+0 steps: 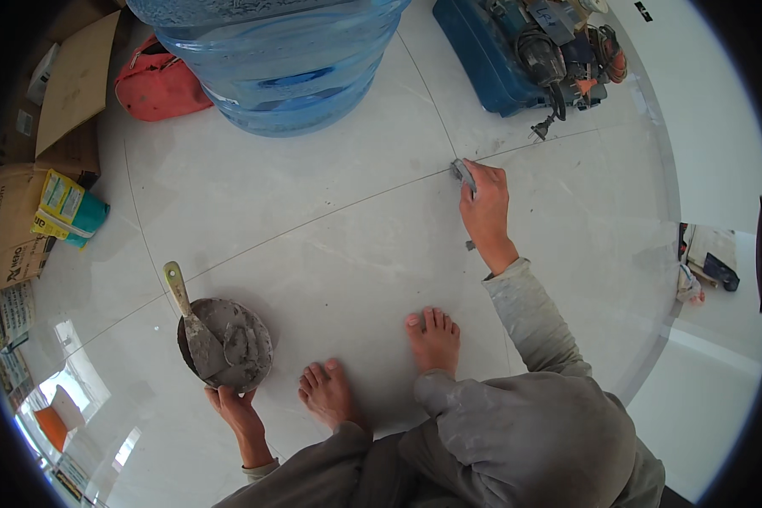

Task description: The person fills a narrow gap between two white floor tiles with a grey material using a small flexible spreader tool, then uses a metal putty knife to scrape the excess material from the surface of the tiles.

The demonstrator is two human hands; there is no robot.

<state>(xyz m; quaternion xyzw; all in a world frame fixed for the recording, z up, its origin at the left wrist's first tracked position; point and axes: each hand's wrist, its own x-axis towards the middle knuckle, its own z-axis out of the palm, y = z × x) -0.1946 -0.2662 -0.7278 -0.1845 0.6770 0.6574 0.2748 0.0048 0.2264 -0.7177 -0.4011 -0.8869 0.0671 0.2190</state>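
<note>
My right hand (485,203) grips a small grey tool (459,173), smeared with grey paste, against a thin joint line between the pale floor tiles, near where two lines cross. My left hand (235,408) holds a round container (254,339) of grey paste from its near side at the lower left. A putty knife (180,292) with a pale handle leans in the container, its blade in the paste. My bare feet are on the tiles between my two hands, below the tool.
A large blue water jug (271,68) stands at top centre, beside a red bag (157,85). A blue case (470,59) with power tools and cords is at top right. Cardboard boxes (13,216) and a teal-and-yellow package (68,212) line the left side. A white wall borders the right.
</note>
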